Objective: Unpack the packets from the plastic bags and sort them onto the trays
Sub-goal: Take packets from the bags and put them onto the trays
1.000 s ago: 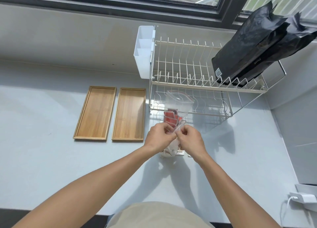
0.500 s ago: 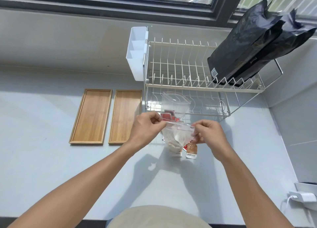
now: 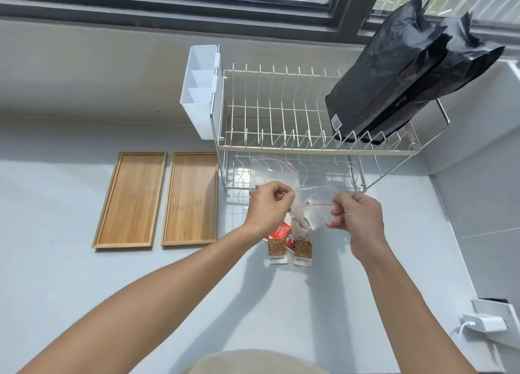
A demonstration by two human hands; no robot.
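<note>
My left hand (image 3: 267,204) and my right hand (image 3: 356,214) each pinch one side of the mouth of a clear zip plastic bag (image 3: 311,213), held above the counter with its red-lined top pulled apart. Pale packets sit inside it. Under the bag lie two brown-and-white packets (image 3: 277,251) (image 3: 303,252) and a red packet (image 3: 280,231), partly hidden by my left wrist. A second clear bag (image 3: 274,169) stands behind my hands against the rack. Two bamboo trays (image 3: 132,199) (image 3: 191,197) lie side by side to the left, with nothing on them.
A two-tier wire dish rack (image 3: 309,145) stands behind the bags, with a white cutlery holder (image 3: 201,92) on its left end and two black pouches (image 3: 394,72) leaning on its top tier. A white charger (image 3: 482,324) sits at the right counter edge.
My hands have moved apart, pulling the bag's mouth wider. Two brown-and-white packets now lie in view on the counter below the bag.
</note>
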